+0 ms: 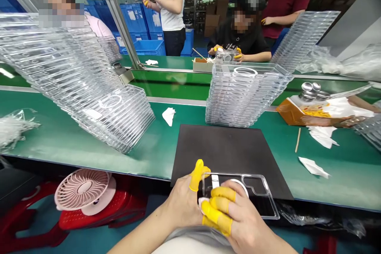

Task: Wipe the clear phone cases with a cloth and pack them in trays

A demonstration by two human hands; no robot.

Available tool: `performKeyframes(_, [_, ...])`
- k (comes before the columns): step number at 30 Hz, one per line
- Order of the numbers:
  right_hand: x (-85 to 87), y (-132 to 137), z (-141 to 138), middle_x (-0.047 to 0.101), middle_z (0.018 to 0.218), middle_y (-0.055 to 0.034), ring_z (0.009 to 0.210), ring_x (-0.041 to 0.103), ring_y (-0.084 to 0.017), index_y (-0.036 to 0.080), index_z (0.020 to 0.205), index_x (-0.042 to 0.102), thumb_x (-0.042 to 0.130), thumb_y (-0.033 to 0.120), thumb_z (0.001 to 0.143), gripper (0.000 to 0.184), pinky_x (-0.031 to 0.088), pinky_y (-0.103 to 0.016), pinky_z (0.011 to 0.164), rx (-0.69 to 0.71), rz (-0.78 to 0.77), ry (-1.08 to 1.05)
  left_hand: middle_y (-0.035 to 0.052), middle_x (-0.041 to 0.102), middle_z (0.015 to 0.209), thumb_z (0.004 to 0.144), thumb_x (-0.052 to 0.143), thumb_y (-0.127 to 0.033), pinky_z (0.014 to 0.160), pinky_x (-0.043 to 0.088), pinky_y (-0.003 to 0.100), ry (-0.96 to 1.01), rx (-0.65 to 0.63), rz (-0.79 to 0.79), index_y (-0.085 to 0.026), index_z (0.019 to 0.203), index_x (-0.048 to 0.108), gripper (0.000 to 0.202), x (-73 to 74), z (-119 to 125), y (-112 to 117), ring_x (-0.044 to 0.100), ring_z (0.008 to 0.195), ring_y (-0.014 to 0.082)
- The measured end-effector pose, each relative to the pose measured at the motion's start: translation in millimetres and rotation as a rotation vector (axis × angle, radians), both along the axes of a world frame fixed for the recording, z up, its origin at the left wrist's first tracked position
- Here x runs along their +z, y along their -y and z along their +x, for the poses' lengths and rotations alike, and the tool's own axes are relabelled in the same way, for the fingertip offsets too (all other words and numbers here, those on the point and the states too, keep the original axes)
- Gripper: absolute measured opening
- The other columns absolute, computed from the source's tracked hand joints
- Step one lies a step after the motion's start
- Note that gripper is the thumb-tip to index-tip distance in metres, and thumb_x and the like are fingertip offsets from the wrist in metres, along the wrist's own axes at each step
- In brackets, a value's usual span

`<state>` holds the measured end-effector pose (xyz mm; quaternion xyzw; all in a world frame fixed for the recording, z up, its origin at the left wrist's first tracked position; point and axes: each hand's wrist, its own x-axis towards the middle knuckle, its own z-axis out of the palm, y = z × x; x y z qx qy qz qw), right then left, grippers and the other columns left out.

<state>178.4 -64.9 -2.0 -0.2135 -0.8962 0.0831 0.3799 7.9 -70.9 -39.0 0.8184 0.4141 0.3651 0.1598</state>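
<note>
1. Yellow-covered fingers point(218, 219) first, in the head view: the right hand point(245, 218) has them bunched tight, pinching a small white wipe point(203, 202) at the near left end of the work.
2. Over to the left hand point(184, 200), grasping that same end, yellow finger covers point(195, 177) up by the far left corner.
3. And what they've got is a clear, rectangular plastic phone case point(262, 203), held over the near edge of a flat black mat point(220, 143).
4. Look at it: see-through panel, glossy raised rim, a stepped camera opening at the far right, a white ring partly behind the right fingers, a short white strip near the left end.
5. Beyond the mat on the green bench top point(157, 156), a tall stack of clear cases point(235, 101); a second, leaning stack point(116, 117) stands left.
</note>
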Motion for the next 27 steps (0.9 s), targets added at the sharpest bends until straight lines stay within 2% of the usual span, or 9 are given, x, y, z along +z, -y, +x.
performKeyframes(2, [-4.7,6,10,0.069,0.076,0.0011,0.079,0.061,-0.015,0.019,0.108,0.067,0.043,0.015,0.100,0.026,0.041,-0.034,0.086,0.005,0.034,0.020,0.0034,0.069,0.090,0.074,0.071,-0.047,0.081,0.059,0.036,0.001,0.005,0.006,-0.025,0.124,0.042,0.062,-1.3,-1,0,0.072,0.082,0.0235])
performKeyframes(5, [-23.4,16,42,0.070,0.082,0.0001,0.086,0.062,-0.017,0.020,0.102,0.069,0.047,0.018,0.099,0.022,0.036,-0.039,0.097,-0.087,0.097,0.089,0.0060,0.069,0.100,0.070,0.077,-0.054,0.084,0.058,0.038,-0.003,-0.015,0.027,-0.026,0.122,0.045,0.068,-4.3,-1,-1,0.072,0.089,0.0251])
performKeyframes(9, [-55.7,31,105,0.068,0.087,-0.0020,0.093,0.059,-0.022,0.025,0.095,0.069,0.053,0.011,0.089,0.022,0.036,-0.045,0.097,-0.297,0.168,0.148,0.0075,0.068,0.107,0.062,0.080,-0.063,0.086,0.058,0.040,0.036,-0.005,0.046,-0.026,0.135,0.035,0.094,-9.3,-2,0,0.070,0.100,0.0272])
performKeyframes(12, [-67.6,40,137,0.066,0.088,-0.0025,0.092,0.059,-0.024,0.026,0.091,0.067,0.060,0.008,0.084,0.021,0.038,-0.046,0.093,-0.493,0.138,0.104,0.0155,0.065,0.116,0.061,0.079,-0.065,0.090,0.057,0.044,-0.029,0.016,0.037,-0.020,0.145,0.023,0.111,-11.3,-3,2,0.067,0.106,0.0320])
performKeyframes(15, [-65.0,45,144,0.064,0.090,-0.0044,0.091,0.060,-0.025,0.024,0.096,0.067,0.063,0.005,0.082,0.024,0.041,-0.048,0.089,-0.565,0.090,0.072,0.0213,0.062,0.123,0.067,0.078,-0.061,0.093,0.055,0.044,-0.154,0.007,0.075,-0.015,0.147,0.022,0.108,-9.6,-4,5,0.061,0.116,0.0362])
performKeyframes(20, [-56.0,43,134,0.064,0.092,-0.0045,0.092,0.059,-0.025,0.026,0.107,0.068,0.063,0.008,0.085,0.030,0.044,-0.045,0.085,-0.626,-0.011,-0.034,0.0225,0.056,0.131,0.076,0.074,-0.052,0.093,0.056,0.043,-0.237,-0.003,0.043,-0.014,0.145,0.027,0.092,-2.2,-4,9,0.059,0.119,0.0356])
performKeyframes(25, [-63.6,44,140,0.063,0.096,-0.0044,0.088,0.059,-0.023,0.028,0.102,0.070,0.066,0.018,0.086,0.019,0.049,-0.040,0.079,-0.753,-0.204,-0.274,0.0237,0.043,0.143,0.080,0.069,-0.047,0.094,0.055,0.045,-0.277,-0.006,-0.033,-0.016,0.147,0.022,0.088,4.2,-4,12,0.055,0.124,0.0361])
performKeyframes(27, [-68.7,46,143,0.064,0.098,-0.0059,0.092,0.059,-0.024,0.026,0.099,0.071,0.069,0.023,0.084,0.016,0.051,-0.041,0.080,-0.770,-0.279,-0.363,0.0234,0.043,0.144,0.080,0.069,-0.048,0.095,0.055,0.045,-0.279,-0.012,-0.045,-0.016,0.147,0.021,0.088,5.3,-4,12,0.054,0.125,0.0353])
